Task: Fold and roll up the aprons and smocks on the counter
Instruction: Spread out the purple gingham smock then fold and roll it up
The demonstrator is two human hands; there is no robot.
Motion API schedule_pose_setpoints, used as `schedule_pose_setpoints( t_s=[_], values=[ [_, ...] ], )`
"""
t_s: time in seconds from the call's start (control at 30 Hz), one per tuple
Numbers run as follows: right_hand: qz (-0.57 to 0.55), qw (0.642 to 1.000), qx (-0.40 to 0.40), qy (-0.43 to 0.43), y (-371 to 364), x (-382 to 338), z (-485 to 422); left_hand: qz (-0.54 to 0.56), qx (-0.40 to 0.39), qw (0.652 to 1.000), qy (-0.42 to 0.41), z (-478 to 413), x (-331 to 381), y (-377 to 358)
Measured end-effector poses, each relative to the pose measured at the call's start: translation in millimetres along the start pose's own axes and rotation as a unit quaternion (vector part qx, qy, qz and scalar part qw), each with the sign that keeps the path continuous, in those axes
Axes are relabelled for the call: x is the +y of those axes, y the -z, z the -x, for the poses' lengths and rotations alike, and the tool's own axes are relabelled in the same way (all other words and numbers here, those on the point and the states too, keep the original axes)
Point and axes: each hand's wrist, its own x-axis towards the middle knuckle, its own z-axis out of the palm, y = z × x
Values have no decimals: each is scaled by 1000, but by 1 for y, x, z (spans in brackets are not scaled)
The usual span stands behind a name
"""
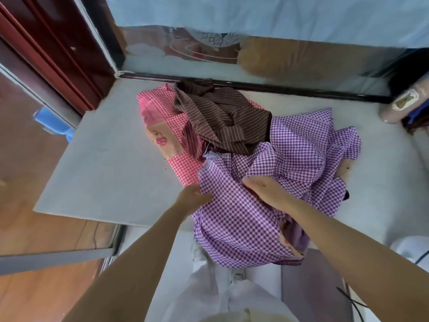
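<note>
The purple checked smock (243,224) lies crumpled at the table's (104,163) near edge, half spilling over it, beside a brown striped garment (222,117) heaped on a pink checked apron (167,117). The left hand (193,197) pinches its left hem. The right hand (262,187) grips a raised fold (fingertips buried in cloth). It looks thin, light and limp, so it will likely sag and slide. It is best held by the hems or shoulder seams and shaken flat.
</note>
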Motion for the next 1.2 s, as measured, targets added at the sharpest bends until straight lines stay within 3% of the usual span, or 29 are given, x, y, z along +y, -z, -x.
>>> schedule_pose_setpoints(
  t_s=[0.07,0.1,0.2,0.3,0.37,0.47,0.53,0.63,0.7,0.8,0.83,0.9,0.97,1.07,1.13,1.2],
  values=[
    [-37,996,86,12,4,-8,-12,14,37,998,-39,-1,6,3],
    [-39,995,87,2,4,-13,-18,27,49,997,-54,-1,8,5],
    [28,995,-75,-53,-11,-23,-33,59,56,994,-72,4,8,13],
    [175,950,-238,-98,-43,-28,-34,42,85,994,-56,10,-4,22],
    [234,913,-310,-121,-64,-34,-30,-16,122,992,-17,15,-25,32],
    [236,894,-354,-138,-73,-38,-31,-62,167,984,27,20,-52,45],
    [245,915,-302,-107,-69,-44,-33,-26,193,980,46,30,-65,50],
    [277,957,-74,-35,-48,-44,-40,83,168,981,46,40,-68,48],
    [350,935,-1,-64,-31,-41,-45,142,153,977,43,41,-64,43],
    [410,869,-103,-256,-9,-40,-40,105,155,981,42,35,-59,36],
    [419,856,-132,-272,-4,-39,-35,80,155,984,40,32,-58,33],
    [429,881,-91,-180,2,-35,-36,70,129,988,44,24,-59,29],
    [348,937,-10,-35,-2,-30,-37,83,106,988,71,16,-62,24],
    [251,964,-10,84,-21,-37,-41,-52,140,983,108,4,-66,19],
    [263,958,-90,69,-36,-40,-41,-119,136,977,111,2,-71,18],
    [276,948,-159,-6,-49,-36,-46,-130,129,976,115,0,-77,24]
  ],
)
